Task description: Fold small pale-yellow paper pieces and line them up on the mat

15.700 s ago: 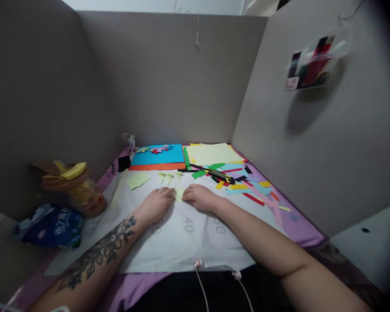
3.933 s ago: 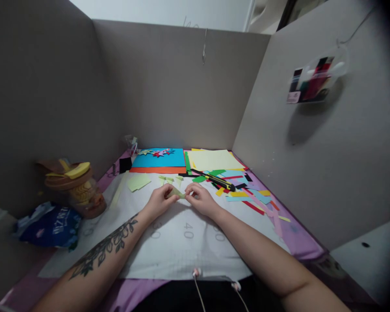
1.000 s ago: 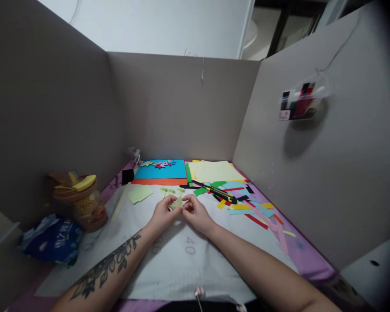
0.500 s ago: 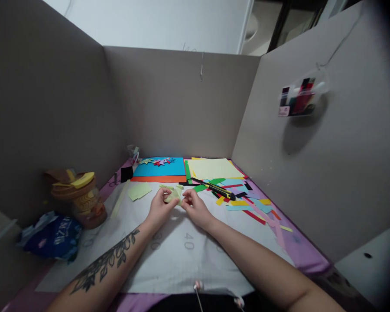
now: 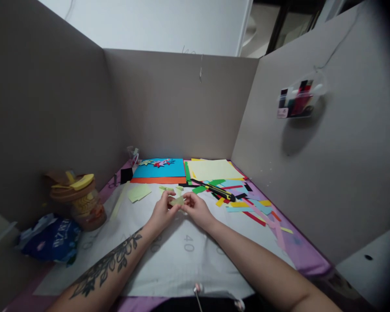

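Between my two hands is a small piece of pale green paper [image 5: 178, 201], partly covered by my fingers. My left hand [image 5: 164, 211] pinches its left side, with the thumb toward me. From the right, my right hand [image 5: 196, 209] grips the paper's other edge, thumb and fingertips close to those of the left. Just beyond my fingers lie small folded light green pieces [image 5: 167, 189]. To the left rest flat pale green paper squares [image 5: 139, 193]. A black and yellow utility knife [image 5: 219, 190] lies beyond my right hand.
Blue paper [image 5: 159, 170] with several folded paper stars [image 5: 162, 163] lies at the back left, cream sheets [image 5: 211, 169] at the back right. Coloured paper strips [image 5: 251, 208] spread rightward. A brown cup [image 5: 87, 208] and blue packet [image 5: 53, 238] stand left. Grey panels [image 5: 178, 104] enclose the table.
My hands have drawn closer together around the paper, and my right fingers now press on its edge. The paper looks flatter and lower between the thumbs.
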A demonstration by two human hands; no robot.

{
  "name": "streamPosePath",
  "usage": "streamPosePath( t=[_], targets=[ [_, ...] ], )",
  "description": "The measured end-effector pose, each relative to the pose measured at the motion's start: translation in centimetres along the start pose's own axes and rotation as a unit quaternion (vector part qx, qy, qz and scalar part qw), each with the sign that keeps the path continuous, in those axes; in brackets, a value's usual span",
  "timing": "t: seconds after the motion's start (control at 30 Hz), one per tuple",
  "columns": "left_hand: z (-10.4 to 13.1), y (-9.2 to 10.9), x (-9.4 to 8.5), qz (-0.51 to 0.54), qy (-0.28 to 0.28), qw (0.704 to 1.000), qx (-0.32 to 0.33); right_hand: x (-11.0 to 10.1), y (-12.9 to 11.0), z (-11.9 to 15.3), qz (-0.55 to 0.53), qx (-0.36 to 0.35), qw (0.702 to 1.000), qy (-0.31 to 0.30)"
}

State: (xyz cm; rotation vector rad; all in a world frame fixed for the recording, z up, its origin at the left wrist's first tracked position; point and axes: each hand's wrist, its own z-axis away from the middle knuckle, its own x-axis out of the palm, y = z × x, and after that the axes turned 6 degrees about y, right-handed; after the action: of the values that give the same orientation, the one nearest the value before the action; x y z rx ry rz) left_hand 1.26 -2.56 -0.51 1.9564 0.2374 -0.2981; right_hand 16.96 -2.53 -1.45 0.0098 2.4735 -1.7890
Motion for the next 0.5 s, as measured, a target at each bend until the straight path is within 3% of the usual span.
streamPosePath(
  t=[0.17,0.37,0.5],
  targets=[
    [-0.39,0.14,-0.02,0.088,0.043,0.995,-0.013,-0.02,-0.07,-0.12,-0.118,0.049,0.992,-0.007],
    [-0.44,-0.26,0.02,0.082,-0.052,0.995,-0.010,-0.49,0.08,-0.41,-0.178,0.067,0.982,0.007],
    [-0.28,0.25,-0.08,0.051,-0.027,0.998,0.018,-0.45,0.30,-0.42,-0.192,0.074,0.978,0.018]
  ],
)
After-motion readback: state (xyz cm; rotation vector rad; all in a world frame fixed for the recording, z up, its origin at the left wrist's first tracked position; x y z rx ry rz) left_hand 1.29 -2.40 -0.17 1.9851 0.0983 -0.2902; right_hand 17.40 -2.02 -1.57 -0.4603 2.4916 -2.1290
